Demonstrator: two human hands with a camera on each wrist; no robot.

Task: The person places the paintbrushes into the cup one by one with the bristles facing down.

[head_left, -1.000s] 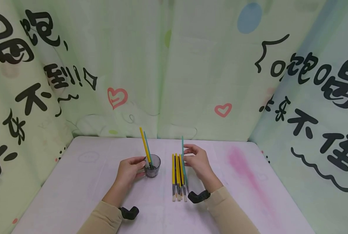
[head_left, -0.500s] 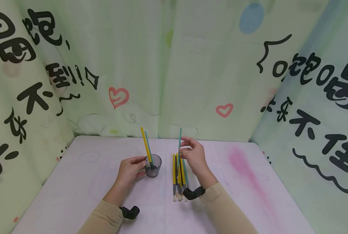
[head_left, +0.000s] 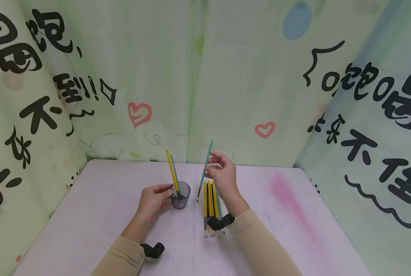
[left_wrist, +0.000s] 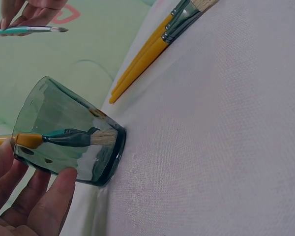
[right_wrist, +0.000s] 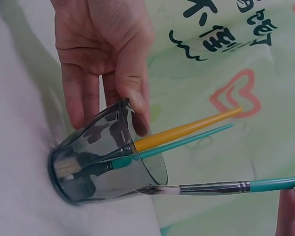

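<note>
A smoky see-through glass cup (head_left: 184, 201) stands on the table, with a yellow paintbrush (head_left: 171, 167) and a teal paintbrush (right_wrist: 187, 141) leaning in it, bristles down. My left hand (head_left: 152, 201) holds the cup by its left side, thumb near the rim. My right hand (head_left: 222, 174) pinches another teal paintbrush (head_left: 205, 165) in the air, tilted with its bristles down, right of the cup. Below that hand lies a row of paintbrushes (head_left: 210, 203), mostly yellow with a teal one at the right, partly hidden by the right wrist's camera.
The table (head_left: 98, 214) has a pale pinkish cloth with a pink stain (head_left: 291, 199) at the right. Patterned green curtains (head_left: 226, 76) with black writing and hearts enclose its back and sides.
My right hand has lifted the teal paintbrush off the right end of the row and moved it up and left toward the cup. My left hand stays on the cup.
</note>
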